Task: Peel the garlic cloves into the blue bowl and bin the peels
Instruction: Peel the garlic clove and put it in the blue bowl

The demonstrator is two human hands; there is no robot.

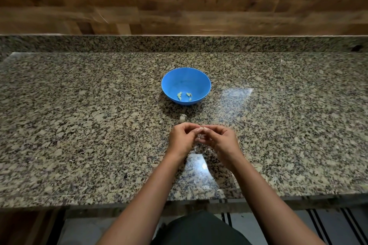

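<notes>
Head view puts both hands together low on the granite counter, and we read them as working one clove; the left hand and the right hand each have their fingers curled, tips meeting in a pinch on a small pale garlic clove; it is mostly hidden, so we cannot tell how its long axis runs; the blue bowl stands at twelve o'clock from the hands, apart from them, with a few peeled cloves lying in its bottom; between bowl and hands, toward eleven o'clock of the fingertips, an unpeeled piece of garlic rests on the stone; we judge the drop to be a straight reach forward, either hand about equally near the bowl, the left nearer the spare piece; no bin shows.
</notes>
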